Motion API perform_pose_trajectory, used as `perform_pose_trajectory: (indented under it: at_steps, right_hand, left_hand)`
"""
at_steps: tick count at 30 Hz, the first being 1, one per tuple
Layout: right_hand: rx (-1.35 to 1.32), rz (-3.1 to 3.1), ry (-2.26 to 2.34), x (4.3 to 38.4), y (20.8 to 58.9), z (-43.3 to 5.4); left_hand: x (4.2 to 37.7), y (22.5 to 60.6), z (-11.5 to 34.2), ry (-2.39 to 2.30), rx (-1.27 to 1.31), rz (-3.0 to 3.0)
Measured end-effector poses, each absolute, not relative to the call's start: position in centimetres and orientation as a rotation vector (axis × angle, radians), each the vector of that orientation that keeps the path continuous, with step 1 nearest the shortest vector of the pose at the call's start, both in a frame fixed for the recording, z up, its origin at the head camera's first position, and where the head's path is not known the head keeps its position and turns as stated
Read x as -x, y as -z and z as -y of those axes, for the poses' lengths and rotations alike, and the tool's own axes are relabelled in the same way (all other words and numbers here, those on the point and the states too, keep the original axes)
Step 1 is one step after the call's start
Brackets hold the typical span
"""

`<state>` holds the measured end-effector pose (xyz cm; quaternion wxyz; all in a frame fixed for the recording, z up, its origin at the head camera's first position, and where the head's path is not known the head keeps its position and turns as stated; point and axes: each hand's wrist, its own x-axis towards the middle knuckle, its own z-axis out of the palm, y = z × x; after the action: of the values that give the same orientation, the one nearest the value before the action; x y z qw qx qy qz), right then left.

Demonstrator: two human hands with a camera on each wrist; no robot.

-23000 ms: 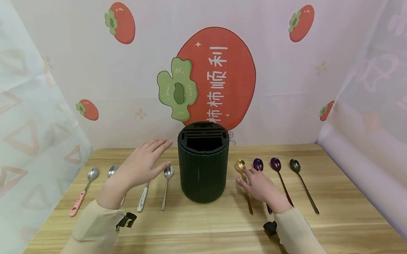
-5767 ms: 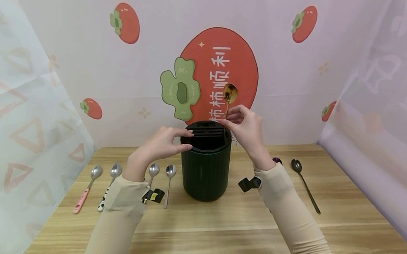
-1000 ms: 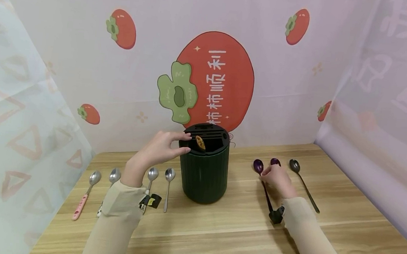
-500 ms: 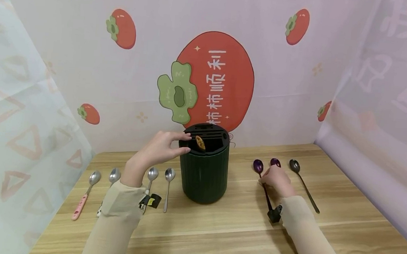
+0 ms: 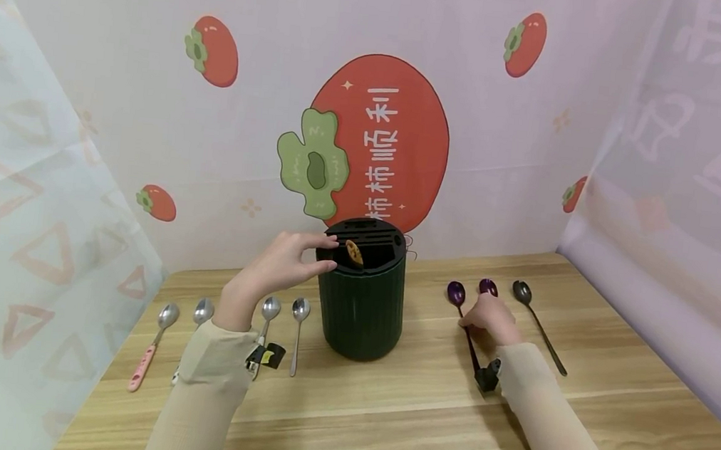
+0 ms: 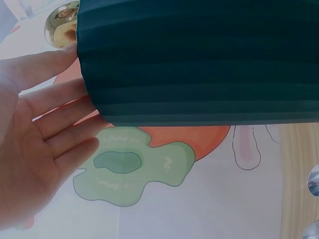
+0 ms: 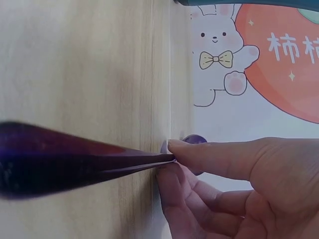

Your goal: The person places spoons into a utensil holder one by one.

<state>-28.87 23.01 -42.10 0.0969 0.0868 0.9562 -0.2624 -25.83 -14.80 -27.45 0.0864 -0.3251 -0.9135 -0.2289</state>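
Note:
A ribbed dark green utensil holder [image 5: 361, 318] with a slotted black top stands mid-table. My left hand [image 5: 282, 265] touches its rim with thumb and fingertips; in the left wrist view the fingers are extended, tips against the holder's edge. A gold spoon [image 5: 354, 254] leans inside, its bowl showing above the opening. My right hand [image 5: 490, 316] pinches the handle of a purple spoon [image 5: 456, 293] between thumb and forefinger, down by the table. The right wrist view shows that handle running toward the camera. A second purple spoon [image 5: 488, 286] is mostly hidden behind this hand.
A black spoon [image 5: 523, 292] lies right of the right hand. Several silver spoons lie left of the holder, among them a pink-handled spoon [image 5: 146, 360] and a plain spoon [image 5: 300, 310]. A printed cloth backdrop [image 5: 246, 136] rises behind the wooden table [image 5: 349, 424].
Since the oldest frame, the left hand has come to the holder's rim. The right hand has put the gold spoon into the holder and moved to the purple spoon; the last second shows almost no motion.

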Motion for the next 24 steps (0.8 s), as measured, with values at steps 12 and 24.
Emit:
perform_pose_trajectory:
  at_steps: [12, 24]
  right_hand:
    - [-0.227, -2.763, 0.893, 29.22, 42.35, -23.29]
    - [-0.193, -2.734, 0.968, 29.27, 42.46, -23.32]
  left_hand:
    - [25.73, 27.45, 14.81, 0.674, 0.961, 2.728]
    - [25.72, 27.41, 14.73, 0.679, 0.962, 2.725]
